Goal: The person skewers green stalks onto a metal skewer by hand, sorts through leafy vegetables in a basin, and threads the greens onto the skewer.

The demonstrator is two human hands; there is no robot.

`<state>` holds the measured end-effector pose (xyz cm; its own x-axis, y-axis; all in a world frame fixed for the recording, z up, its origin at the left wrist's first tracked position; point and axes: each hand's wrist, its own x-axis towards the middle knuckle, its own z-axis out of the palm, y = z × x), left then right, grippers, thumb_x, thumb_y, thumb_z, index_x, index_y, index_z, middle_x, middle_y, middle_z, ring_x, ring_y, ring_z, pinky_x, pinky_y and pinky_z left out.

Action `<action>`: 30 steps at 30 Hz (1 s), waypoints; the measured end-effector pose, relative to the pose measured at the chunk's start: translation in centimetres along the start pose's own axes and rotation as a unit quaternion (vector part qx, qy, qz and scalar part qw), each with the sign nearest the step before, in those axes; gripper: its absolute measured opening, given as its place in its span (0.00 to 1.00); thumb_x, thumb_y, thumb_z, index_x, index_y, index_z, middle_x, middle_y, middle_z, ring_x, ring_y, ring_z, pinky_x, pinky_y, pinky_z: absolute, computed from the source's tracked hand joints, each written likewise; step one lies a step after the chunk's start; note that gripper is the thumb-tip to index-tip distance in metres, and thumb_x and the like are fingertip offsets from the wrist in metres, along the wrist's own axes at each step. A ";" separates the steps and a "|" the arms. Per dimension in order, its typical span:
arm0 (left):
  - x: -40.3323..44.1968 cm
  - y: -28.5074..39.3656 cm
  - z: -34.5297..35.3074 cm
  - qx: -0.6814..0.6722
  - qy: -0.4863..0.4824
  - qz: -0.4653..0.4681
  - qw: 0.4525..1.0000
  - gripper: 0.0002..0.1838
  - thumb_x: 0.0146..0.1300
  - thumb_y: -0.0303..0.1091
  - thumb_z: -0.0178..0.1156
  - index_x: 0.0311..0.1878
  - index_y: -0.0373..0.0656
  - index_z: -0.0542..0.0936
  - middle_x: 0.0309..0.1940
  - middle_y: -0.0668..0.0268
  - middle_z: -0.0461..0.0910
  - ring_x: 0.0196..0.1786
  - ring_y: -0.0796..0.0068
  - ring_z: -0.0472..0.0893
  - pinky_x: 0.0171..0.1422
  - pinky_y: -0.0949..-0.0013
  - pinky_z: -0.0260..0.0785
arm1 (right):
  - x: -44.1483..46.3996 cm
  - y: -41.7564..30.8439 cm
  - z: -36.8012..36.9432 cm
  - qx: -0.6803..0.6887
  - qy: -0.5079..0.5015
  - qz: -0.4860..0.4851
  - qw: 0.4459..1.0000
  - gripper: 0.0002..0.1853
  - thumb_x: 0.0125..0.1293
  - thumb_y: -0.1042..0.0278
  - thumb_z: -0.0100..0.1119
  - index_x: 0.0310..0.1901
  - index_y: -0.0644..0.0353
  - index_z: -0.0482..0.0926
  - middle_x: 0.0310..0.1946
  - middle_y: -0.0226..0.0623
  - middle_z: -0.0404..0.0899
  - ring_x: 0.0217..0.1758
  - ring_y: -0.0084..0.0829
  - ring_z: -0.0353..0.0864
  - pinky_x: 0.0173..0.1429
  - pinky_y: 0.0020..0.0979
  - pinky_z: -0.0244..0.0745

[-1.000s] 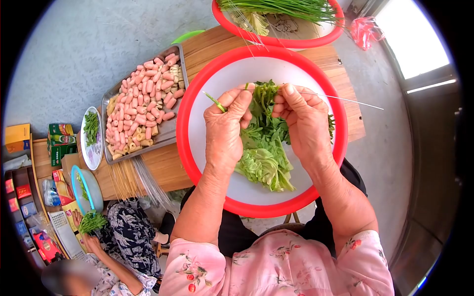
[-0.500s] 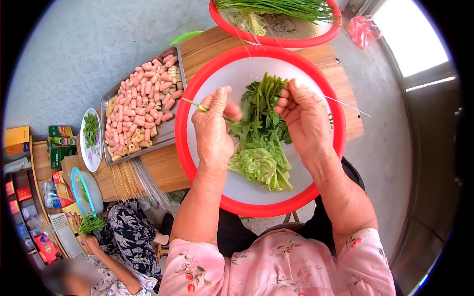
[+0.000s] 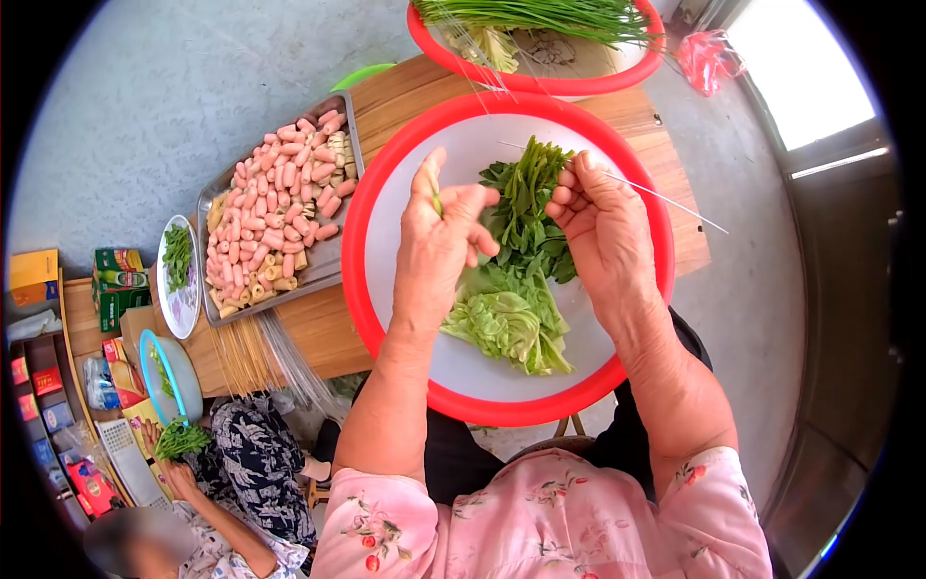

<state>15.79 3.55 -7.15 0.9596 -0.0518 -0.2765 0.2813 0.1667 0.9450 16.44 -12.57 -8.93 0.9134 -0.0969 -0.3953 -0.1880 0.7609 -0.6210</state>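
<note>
My right hand (image 3: 617,217) pinches a thin metal skewer (image 3: 666,198) that carries a bunch of dark leafy greens (image 3: 526,198) and, lower down, pale green lettuce (image 3: 511,318). The greens hang over a white basin with a red rim (image 3: 367,183). Left of the bunch, my left hand (image 3: 439,227) is raised with a short green stem (image 3: 437,203) held against the palm side. Its thumb and some fingers are spread and slightly blurred near the leaves.
A metal tray (image 3: 328,265) of pink sausage pieces stands on the wooden table (image 3: 395,92). Beyond is a red-rimmed basin (image 3: 579,87) with long green stalks. A plate (image 3: 183,304) of greens stands left. A seated co-worker (image 3: 241,531) holds greens at lower left.
My left hand has let go of the skewer end and moved left, then slightly back toward the leaves. The skewer's near tip now shows beyond the greens. The co-worker has barely moved.
</note>
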 end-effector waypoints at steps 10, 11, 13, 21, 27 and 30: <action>1.2 -1.6 0.0 -0.145 -0.012 0.092 0.985 0.29 0.61 0.26 0.57 0.65 0.35 0.62 0.46 0.62 0.76 0.41 0.78 0.74 0.49 0.75 0.69 | 0.1 -0.1 -0.1 0.006 0.005 -0.001 1.000 0.08 0.65 0.67 0.58 0.34 0.62 0.78 0.25 0.31 0.78 0.27 0.22 0.76 0.34 0.24 0.75; 1.1 -1.7 0.0 -0.145 -0.012 0.092 0.985 0.29 0.61 0.26 0.57 0.65 0.35 0.62 0.46 0.62 0.76 0.41 0.78 0.74 0.49 0.75 0.69 | 0.1 -0.1 -0.1 0.007 0.006 -0.001 1.000 0.08 0.65 0.67 0.58 0.34 0.62 0.78 0.25 0.31 0.78 0.27 0.22 0.76 0.34 0.24 0.75; 0.8 -1.9 0.1 -0.084 0.034 0.074 0.993 0.19 0.63 0.26 0.55 0.58 0.34 0.71 0.42 0.63 0.78 0.36 0.80 0.74 0.45 0.77 0.68 | 0.0 0.0 -0.1 -0.002 0.000 -0.006 1.000 0.08 0.65 0.66 0.58 0.34 0.63 0.78 0.26 0.31 0.78 0.27 0.22 0.76 0.34 0.24 0.74; 0.5 -1.0 0.2 -0.108 0.033 0.079 0.990 0.20 0.70 0.43 0.49 0.55 0.36 0.74 0.37 0.64 0.79 0.26 0.86 0.68 0.28 0.81 0.59 | -0.8 0.3 0.8 -0.086 -0.022 -0.077 0.993 0.09 0.63 0.67 0.61 0.36 0.66 0.79 0.26 0.32 0.79 0.27 0.21 0.76 0.34 0.23 0.73; 0.5 -1.1 0.3 -0.134 0.026 0.062 0.989 0.21 0.69 0.43 0.51 0.55 0.36 0.73 0.37 0.64 0.79 0.23 0.85 0.66 0.25 0.81 0.57 | -1.6 0.3 1.6 -0.136 -0.033 -0.137 0.981 0.09 0.62 0.69 0.62 0.36 0.67 0.81 0.26 0.32 0.79 0.27 0.19 0.76 0.35 0.21 0.72; 0.4 -1.2 0.6 -0.161 0.024 0.042 0.986 0.20 0.68 0.42 0.53 0.55 0.36 0.74 0.38 0.64 0.78 0.24 0.84 0.66 0.27 0.80 0.57 | -1.9 0.5 1.7 -0.164 -0.044 -0.161 0.972 0.09 0.61 0.70 0.62 0.37 0.68 0.81 0.27 0.31 0.80 0.28 0.19 0.75 0.36 0.20 0.72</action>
<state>15.83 2.76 -8.26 0.9764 0.0198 -0.2151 0.1805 0.4724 0.8627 15.20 -10.93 -7.33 0.9684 -0.2306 -0.0949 0.0205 0.4531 -0.8912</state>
